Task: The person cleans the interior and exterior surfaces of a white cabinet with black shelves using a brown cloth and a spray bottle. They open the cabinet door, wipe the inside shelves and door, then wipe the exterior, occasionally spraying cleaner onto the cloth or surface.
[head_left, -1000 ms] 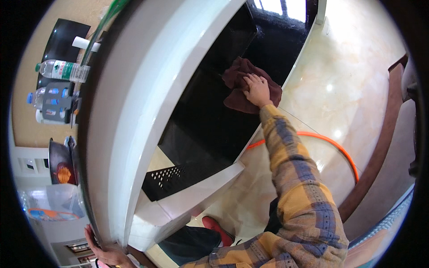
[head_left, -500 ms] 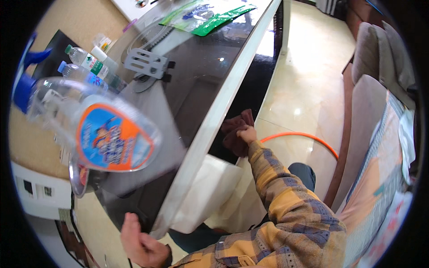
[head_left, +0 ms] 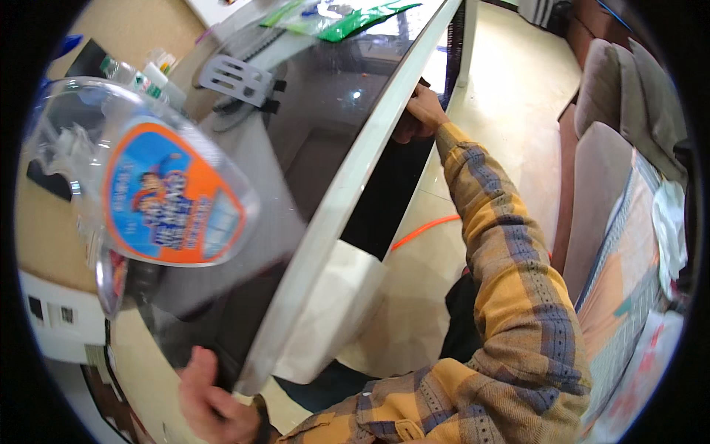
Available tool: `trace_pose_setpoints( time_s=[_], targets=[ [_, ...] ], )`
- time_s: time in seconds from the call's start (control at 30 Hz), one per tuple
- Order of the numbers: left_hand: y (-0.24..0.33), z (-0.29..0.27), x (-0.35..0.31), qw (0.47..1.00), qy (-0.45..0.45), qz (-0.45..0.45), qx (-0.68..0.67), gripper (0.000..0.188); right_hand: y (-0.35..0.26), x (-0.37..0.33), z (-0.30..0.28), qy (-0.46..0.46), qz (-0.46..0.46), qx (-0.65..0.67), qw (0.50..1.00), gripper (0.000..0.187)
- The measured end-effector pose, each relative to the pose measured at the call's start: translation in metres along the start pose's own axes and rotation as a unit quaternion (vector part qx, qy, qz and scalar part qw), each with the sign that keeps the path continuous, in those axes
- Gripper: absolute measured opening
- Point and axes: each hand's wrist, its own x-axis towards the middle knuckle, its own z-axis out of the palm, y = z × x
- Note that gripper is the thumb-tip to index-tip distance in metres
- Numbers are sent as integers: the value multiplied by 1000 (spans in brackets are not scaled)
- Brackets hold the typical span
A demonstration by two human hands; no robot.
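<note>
My right hand (head_left: 423, 117) presses a brown cloth against the dark side panel (head_left: 384, 196) under the tabletop's pale edge. The hand hides most of the cloth; only a dark bit shows above the fingers. Near the table's front left corner, my left hand (head_left: 211, 403) is open with nothing in it, its thumb apart from the fingers. I cannot tell whether it touches the table. Closest to view stands a clear spray bottle (head_left: 240, 185) with a blue and orange label (head_left: 144, 196), over the dark glossy tabletop (head_left: 325, 111).
A slotted metal spatula (head_left: 237, 78), a green and clear packet (head_left: 362, 22) and plastic bottles (head_left: 133, 78) lie towards the far side. A metal bowl (head_left: 111, 285) sits left. Below the edge is a white box-like piece (head_left: 333, 311). An orange hose (head_left: 425, 231) crosses the floor; a sofa (head_left: 603, 177) stands right.
My right hand has slid away from me along the side panel with the cloth. My left hand has shifted slightly left. The view has tilted a little, moving the bottle left in it.
</note>
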Motion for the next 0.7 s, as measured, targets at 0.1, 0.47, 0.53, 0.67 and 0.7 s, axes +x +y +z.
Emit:
trace_pose_setpoints(
  time_s=[0.1, 0.47, 0.53, 0.67, 0.7],
  targets=[
    [12, 9, -12, 973, 133, -183, -33, 42, 71, 1, 13, -86, -199, -133, 967, 57],
    [-14, 3, -27, 848, 329, -414, -32, 54, 279, 14, 63, 38, -218, -335, 916, 27],
    [-27, -12, -22, 831, 347, -434, -17, 54, 288, 58, 64, 47, -165, -361, 917, 23],
    [-44, -37, -29, 756, 428, -481, -119, 52, 308, 151, 48, 57, -67, -414, 906, 24],
    [-42, -41, -33, 766, 396, -489, -133, 49, 312, 175, 44, 62, -39, -418, 906, 26]
  ],
)
